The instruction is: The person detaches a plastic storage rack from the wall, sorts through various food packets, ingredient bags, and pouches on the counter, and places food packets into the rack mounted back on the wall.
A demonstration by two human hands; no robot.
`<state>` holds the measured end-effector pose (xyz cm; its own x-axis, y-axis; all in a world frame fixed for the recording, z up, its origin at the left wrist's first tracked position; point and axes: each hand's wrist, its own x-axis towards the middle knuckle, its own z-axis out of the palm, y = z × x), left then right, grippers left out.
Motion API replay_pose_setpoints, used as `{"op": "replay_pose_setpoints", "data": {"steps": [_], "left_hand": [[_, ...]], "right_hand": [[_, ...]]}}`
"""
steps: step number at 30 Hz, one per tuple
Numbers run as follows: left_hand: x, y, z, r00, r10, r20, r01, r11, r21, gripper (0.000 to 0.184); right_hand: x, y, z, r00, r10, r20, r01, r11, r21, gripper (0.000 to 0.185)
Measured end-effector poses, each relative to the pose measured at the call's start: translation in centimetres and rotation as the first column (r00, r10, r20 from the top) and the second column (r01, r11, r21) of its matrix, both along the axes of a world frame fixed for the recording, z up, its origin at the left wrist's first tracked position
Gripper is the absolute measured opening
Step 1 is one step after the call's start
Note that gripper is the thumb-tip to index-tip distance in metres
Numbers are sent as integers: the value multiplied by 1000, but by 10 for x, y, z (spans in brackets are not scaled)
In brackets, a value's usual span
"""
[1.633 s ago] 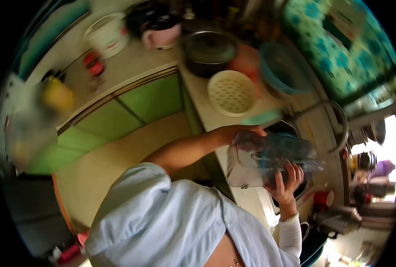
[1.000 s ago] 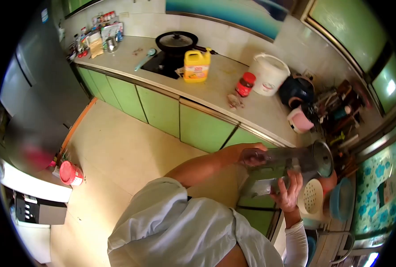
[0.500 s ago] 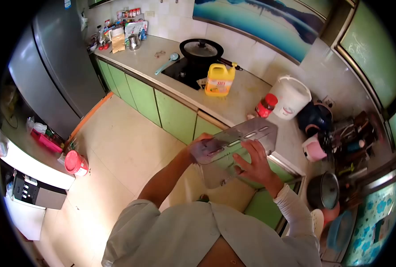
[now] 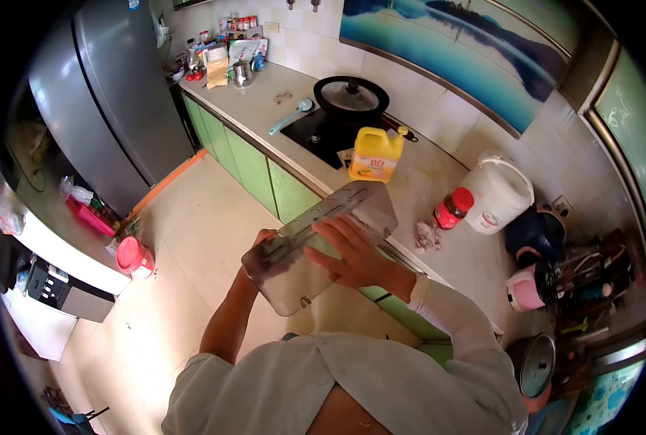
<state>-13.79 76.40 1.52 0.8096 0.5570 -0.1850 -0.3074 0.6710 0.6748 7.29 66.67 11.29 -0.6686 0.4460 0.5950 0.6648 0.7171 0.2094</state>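
Pale tiles cover the wall [image 4: 301,43] behind a long light countertop [image 4: 265,90] with green cabinet doors [image 4: 250,167] beneath. A blue landscape picture [image 4: 446,51] hangs above. The tall grey refrigerator [image 4: 120,94] stands at the counter's far end, and bright light falls across the cream floor [image 4: 170,239], whose tile seams show.

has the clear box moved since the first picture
Yes. Judged against the counter, the clear box has moved away from the sink, towards the hob, and now shows just below the yellow jug in the view.
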Motion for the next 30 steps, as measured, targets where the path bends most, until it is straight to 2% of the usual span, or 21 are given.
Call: {"op": "replay_pose_setpoints", "data": {"steps": [2,4,6,8,10,12,14,15,16,17,18,20,22,23,24,26,27,29,30], "left_hand": [[-13,10,2,995,21,99,-3,983,-183,62],[-32,39,-23,952,-112,285,166,971,-173,69],[-41,56,-25,869,-121,479,237,953,-190,78],[-51,77,-10,978,110,176,-39,929,-369,93],[-72,111,-9,908,-86,410,154,979,-135,93],[-85,135,12,965,-9,261,5,1000,16,88],[-110,165,16,971,113,212,-127,990,55,68],[-124,186,8,974,130,184,-146,987,73,65],[-134,200,0,973,134,190,-149,987,68,65],[-140,209,0,961,270,-61,-259,955,142,63],[-147,219,0,865,401,-300,-338,910,240,62],[-161,244,-4,864,388,-322,-316,914,255,68],[-164,261,2,881,360,-308,-204,876,438,76],[-162,272,6,895,351,-276,-185,854,485,83],[-160,284,10,897,344,-277,-180,857,482,83],[-156,311,23,888,393,-238,-198,795,574,88],[-153,325,28,906,377,-193,-216,804,554,87],[-144,353,38,906,377,-193,-217,804,553,86],[-138,366,42,903,385,-191,-224,801,555,86]], "right_hand": [[-12,28,5,999,38,-11,-38,997,-70,54],[-27,57,6,993,3,120,-21,989,145,50],[-39,91,6,993,15,121,-30,992,122,44],[-54,138,6,995,98,-1,-98,991,87,41],[-67,186,10,990,111,-83,-110,994,15,40],[-82,229,23,940,124,-318,-119,992,35,44],[-92,262,36,838,-144,-526,-68,930,-362,40],[-92,286,36,843,-149,-517,-67,924,-375,40],[-92,315,38,718,-259,-646,-151,848,-507,37],[-98,337,41,569,-385,-727,-257,756,-602,34],[-103,354,40,570,-386,-725,-255,756,-603,34],[-114,381,33,241,-654,-718,-451,579,-679,30],[-125,403,25,194,-676,-711,-475,570,-671,30],[-129,413,22,157,-692,-705,-496,562,-662,30],[-131,423,20,153,-695,-702,-492,563,-664,30],[-133,445,18,222,-726,-651,-484,498,-719,29],[-132,455,17,217,-729,-650,-481,499,-721,29],[-127,477,15,308,-739,-599,-454,439,-775,28],[-124,489,14,307,-741,-597,-451,440,-777,28]]}}
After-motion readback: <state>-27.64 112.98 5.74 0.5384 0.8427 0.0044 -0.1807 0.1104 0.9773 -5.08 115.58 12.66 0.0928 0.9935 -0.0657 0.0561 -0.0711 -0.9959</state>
